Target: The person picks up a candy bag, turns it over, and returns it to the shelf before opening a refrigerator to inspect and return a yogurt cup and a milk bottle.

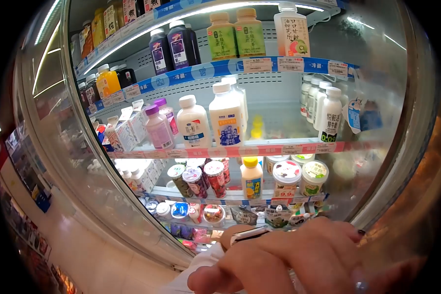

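Note:
My right hand (289, 262) fills the bottom of the view, close to the camera. Its fingers are bent and reach to the lower left, across white cloth (206, 262) like a sleeve; what they grip is hidden. Behind it shows my left wrist with a dark, silver-edged watch (250, 235). Most of my left hand (350, 229) is covered, with one dark-nailed fingertip sticking out at the right. Just beyond the hands, the lowest visible shelf holds packs and tubs, among them a dark pouch (278, 215).
An upright display fridge (220, 149) stands in front, its glass door (49, 122) at the left. White milk bottles (229, 115), purple bottles (159, 128), a yellow-capped bottle (252, 179) and yogurt tubs (286, 175) line its shelves. Pale floor (98, 259) runs along the left.

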The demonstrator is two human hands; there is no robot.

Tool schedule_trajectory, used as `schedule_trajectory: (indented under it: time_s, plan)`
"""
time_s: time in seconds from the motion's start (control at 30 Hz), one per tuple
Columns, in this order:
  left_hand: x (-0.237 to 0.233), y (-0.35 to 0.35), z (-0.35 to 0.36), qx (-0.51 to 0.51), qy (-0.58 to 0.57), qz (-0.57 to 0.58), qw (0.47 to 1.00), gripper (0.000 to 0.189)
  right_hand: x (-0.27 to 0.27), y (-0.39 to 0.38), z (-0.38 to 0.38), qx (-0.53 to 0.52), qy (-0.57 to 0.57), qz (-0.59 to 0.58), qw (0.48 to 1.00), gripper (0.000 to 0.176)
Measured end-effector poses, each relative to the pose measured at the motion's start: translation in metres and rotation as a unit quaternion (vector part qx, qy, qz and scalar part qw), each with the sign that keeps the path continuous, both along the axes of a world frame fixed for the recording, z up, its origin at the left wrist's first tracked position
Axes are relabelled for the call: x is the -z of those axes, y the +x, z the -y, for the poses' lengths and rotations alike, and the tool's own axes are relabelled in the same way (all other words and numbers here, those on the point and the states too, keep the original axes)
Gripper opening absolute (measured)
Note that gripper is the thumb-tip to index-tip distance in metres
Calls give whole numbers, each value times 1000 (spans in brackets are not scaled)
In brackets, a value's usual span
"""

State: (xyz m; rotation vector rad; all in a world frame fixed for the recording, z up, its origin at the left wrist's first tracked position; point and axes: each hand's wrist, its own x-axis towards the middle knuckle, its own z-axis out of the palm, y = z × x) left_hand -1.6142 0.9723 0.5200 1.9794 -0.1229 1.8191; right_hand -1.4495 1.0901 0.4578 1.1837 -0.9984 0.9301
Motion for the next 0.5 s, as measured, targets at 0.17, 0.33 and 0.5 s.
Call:
schedule_trajectory:
  time_s: [0.17,0.33,0.5]
  plan:
    - [1,21,-21,47,-12,-13,999,16,2,-43,-3,-38,-30,51,998,24]
    - [-1,24,-26,47,-11,-19,999,20,6,-65,-4,-56,-45,72,995,22]
    - [5,26,-29,43,-27,-20,999,25,9,-71,-10,-40,-65,87,993,23]
